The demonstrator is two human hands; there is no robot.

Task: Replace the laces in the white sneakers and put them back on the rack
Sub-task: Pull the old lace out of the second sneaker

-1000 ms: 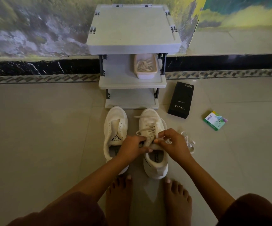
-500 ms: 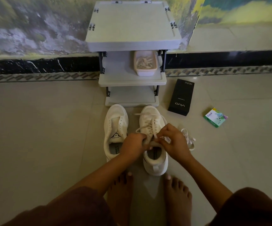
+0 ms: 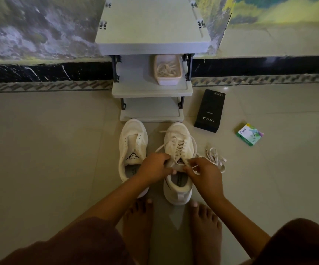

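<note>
Two white sneakers stand on the floor in front of a grey rack (image 3: 151, 91). The left sneaker (image 3: 132, 144) has bare eyelets and no lace. The right sneaker (image 3: 177, 148) carries a loose white lace across its eyelets. My left hand (image 3: 154, 166) grips the right sneaker's tongue and upper edge. My right hand (image 3: 205, 174) pinches a lace strand at the top eyelets. A second loose lace (image 3: 215, 157) lies on the floor just right of that shoe.
A white tub of laces (image 3: 167, 70) sits on the rack's middle shelf. A black phone box (image 3: 209, 111) and a small green box (image 3: 249, 133) lie on the floor to the right. My bare feet (image 3: 205, 222) stand just behind the shoes.
Both hands stayed at the top of the right sneaker's lacing, with the right hand's fingers shifting slightly lower on the lace. The view tilted a little.
</note>
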